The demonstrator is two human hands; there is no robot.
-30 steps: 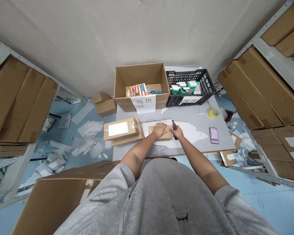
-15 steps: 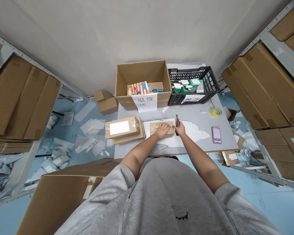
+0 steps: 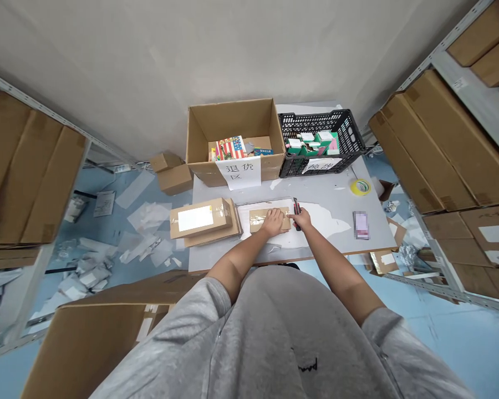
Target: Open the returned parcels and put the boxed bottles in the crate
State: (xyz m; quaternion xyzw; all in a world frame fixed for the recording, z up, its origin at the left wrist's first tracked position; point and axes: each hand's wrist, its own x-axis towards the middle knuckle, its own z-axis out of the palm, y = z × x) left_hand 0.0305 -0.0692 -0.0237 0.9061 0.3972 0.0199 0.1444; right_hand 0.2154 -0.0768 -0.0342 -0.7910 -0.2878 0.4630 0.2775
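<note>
- Right now, the left hand (image 3: 273,222) lies flat on top of the small parcel (image 3: 261,218), fingers stretched out and curled round nothing.
- The right hand (image 3: 301,219) is closed round a box cutter (image 3: 296,207), red and black. Its front end points away from the person, right at the parcel's right-hand end.
- The small parcel, brown card with clear tape across it, sits on a white sheet (image 3: 326,217) near the front middle of the grey table (image 3: 336,194).
- Just left of it is a stack of flat cartons (image 3: 202,220), the top one bearing a white label.
- At the back of the table stands an open carton (image 3: 233,119) with a paper sign on its front wall and colourful packs inside. Right beside it is a black crate (image 3: 351,138) holding green and white boxes.
- Off to the right lie a yellow tape roll (image 3: 360,187) and, nearer the front edge, a blurred flat item (image 3: 361,224), both well apart from the hands.
- Shelves (image 3: 461,83) stacked with big boxes (image 3: 432,144) stand on either side, and paper scraps (image 3: 149,216) litter the blue floor (image 3: 461,343).
</note>
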